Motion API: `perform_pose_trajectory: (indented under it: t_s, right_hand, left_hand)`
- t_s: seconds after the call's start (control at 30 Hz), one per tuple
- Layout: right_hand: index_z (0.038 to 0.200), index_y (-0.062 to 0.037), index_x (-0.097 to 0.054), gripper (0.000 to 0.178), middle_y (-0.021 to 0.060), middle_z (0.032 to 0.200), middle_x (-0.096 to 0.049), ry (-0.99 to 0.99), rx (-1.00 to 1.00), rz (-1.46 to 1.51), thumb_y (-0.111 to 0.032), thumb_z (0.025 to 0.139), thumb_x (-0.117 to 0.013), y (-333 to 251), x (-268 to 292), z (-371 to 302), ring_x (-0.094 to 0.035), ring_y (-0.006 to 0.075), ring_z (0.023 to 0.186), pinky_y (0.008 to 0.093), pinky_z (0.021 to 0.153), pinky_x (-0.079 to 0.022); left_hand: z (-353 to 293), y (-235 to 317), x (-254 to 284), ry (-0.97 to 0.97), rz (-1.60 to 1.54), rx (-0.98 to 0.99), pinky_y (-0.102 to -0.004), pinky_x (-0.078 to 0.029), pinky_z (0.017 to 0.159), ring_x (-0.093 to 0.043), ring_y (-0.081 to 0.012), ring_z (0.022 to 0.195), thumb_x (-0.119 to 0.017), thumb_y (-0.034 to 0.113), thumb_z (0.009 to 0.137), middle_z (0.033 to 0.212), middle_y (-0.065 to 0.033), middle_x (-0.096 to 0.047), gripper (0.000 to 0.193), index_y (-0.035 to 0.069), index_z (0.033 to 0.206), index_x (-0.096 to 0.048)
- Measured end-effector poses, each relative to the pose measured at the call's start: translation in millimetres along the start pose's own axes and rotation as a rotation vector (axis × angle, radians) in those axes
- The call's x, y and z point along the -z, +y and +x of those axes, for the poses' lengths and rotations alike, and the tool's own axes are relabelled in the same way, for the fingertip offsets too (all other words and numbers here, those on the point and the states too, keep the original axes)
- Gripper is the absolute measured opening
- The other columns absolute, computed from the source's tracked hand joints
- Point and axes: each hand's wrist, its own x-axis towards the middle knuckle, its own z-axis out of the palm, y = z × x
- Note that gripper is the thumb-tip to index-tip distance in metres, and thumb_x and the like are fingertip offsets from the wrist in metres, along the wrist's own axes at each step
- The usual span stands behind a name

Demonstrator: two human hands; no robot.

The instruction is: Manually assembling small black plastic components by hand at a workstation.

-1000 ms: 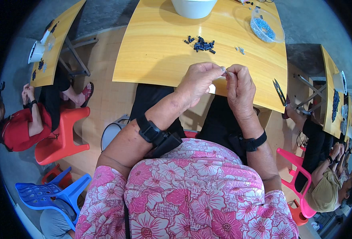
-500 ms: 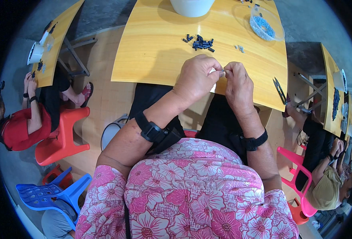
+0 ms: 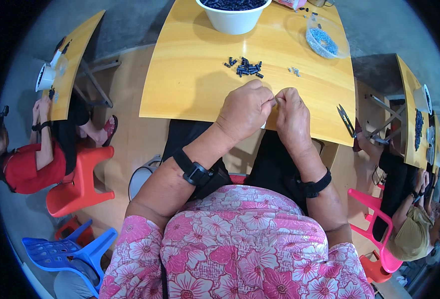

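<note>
Close together over the near edge of the table (image 3: 190, 94), my left hand (image 3: 246, 110) and my right hand (image 3: 292, 118) meet at the fingertips. Both are closed in a pinch. Whatever sits between them is too small and covered to name. A bit of something white (image 3: 264, 124) shows below my left hand. Just beyond my hands lies a loose pile of short black cylindrical pieces (image 3: 250, 69). To its right is a little group of small silvery-clear pieces (image 3: 294, 71). Black thread snips (image 3: 346, 120) rest near the right edge.
At the far side stands a white tub (image 3: 235, 22) full of black pieces. A clear round bowl (image 3: 323, 45) holding small blue pieces sits at the far right. Other people work at side tables, one on a red chair (image 3: 83, 174); a blue chair (image 3: 70, 246) stands behind left.
The view has tilted so that table things sit lower and more of the white tub shows. My fingers have curled closer together, and less of the white thing is visible.
</note>
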Motion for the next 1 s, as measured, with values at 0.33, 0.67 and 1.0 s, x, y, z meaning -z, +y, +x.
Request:
perform_pose_trajectory:
  t_s: [0.33,0.67,1.0]
  right_hand:
    - [0.087,0.0007,-0.058,0.01,0.0131,0.074,-0.06,-0.126,-0.4,0.557,-0.009,0.088,-0.061,11.7,-5.8,7.9,-0.06,0.0256,0.061,0.0384,0.058,-0.052]
    - [0.088,-0.0003,-0.06,0.016,0.0024,0.067,-0.057,-0.083,-0.63,1.009,-0.013,0.098,-0.055,-9.4,5.6,6.7,-0.053,0.008,0.053,0.0259,0.05,-0.051]
    - [0.09,-0.0003,-0.061,0.012,0.0013,0.067,-0.058,0.068,-0.377,0.765,-0.01,0.096,-0.058,-8.7,2.5,-0.7,-0.053,0.0055,0.057,0.0235,0.053,-0.047]
  left_hand:
    - [3.7,-15.4,-0.5,-0.004,0.125,-0.184,-0.0352,-0.052,0.061,-0.061,-0.0269,0.068,-0.071,0.005,0.076,0.075,-0.0082,-0.059,0.007,0.007,0.083,-0.068]
    - [0.5,-6.1,0.3,0.104,-0.1,0.001,-0.0357,-0.051,0.06,-0.06,-0.0234,0.068,-0.073,0.006,0.075,0.073,-0.0064,-0.061,0.008,0.008,0.083,-0.071]
    - [-7.4,-2.8,-5.1,0.083,-0.426,0.313,-0.0246,-0.036,0.05,-0.044,-0.0063,0.057,-0.07,0.011,0.084,0.068,0.0015,-0.056,0.009,0.001,0.085,-0.07]
